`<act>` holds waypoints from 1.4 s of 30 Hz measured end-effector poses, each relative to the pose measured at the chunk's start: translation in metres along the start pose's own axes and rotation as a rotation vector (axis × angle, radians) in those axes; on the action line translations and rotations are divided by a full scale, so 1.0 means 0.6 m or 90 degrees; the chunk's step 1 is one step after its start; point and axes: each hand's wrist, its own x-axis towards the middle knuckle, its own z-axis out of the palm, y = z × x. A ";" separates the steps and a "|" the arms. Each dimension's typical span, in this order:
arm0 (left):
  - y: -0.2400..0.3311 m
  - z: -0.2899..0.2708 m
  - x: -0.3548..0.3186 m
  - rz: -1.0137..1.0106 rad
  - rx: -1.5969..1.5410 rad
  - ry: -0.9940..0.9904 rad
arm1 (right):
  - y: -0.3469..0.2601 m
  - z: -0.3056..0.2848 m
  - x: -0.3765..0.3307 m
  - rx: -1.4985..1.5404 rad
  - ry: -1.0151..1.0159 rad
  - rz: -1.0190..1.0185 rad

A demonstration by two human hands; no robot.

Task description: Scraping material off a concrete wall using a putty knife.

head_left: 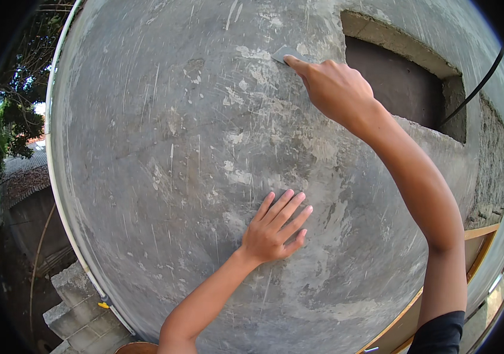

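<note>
A rough grey cement wall [175, 147] fills the view, scratched and patched with paler spots. My right hand [334, 88] is raised high against it and presses a small flat grey scraper blade [284, 54] to the surface with the forefinger stretched along it. Lower down, my left hand [275, 227] lies flat on the wall with its fingers together and holds nothing.
A recessed dark opening [402, 85] sits in the wall right of my right hand, with a black cable [476, 88] hanging past it. A white pipe [57, 194] runs down the wall's left edge. Concrete blocks [78, 312] lie at lower left, a wooden frame [482, 233] at right.
</note>
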 end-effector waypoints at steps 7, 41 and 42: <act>0.003 0.003 -0.010 -0.001 0.027 0.001 | -0.002 -0.007 -0.079 -0.036 -0.110 0.021; 0.025 -0.064 -0.082 -0.274 0.127 -0.083 | 0.023 0.023 -0.244 -0.079 -0.094 -0.031; 0.025 -0.060 -0.078 -0.280 0.153 -0.071 | 0.012 0.029 -0.239 -0.079 -0.102 -0.027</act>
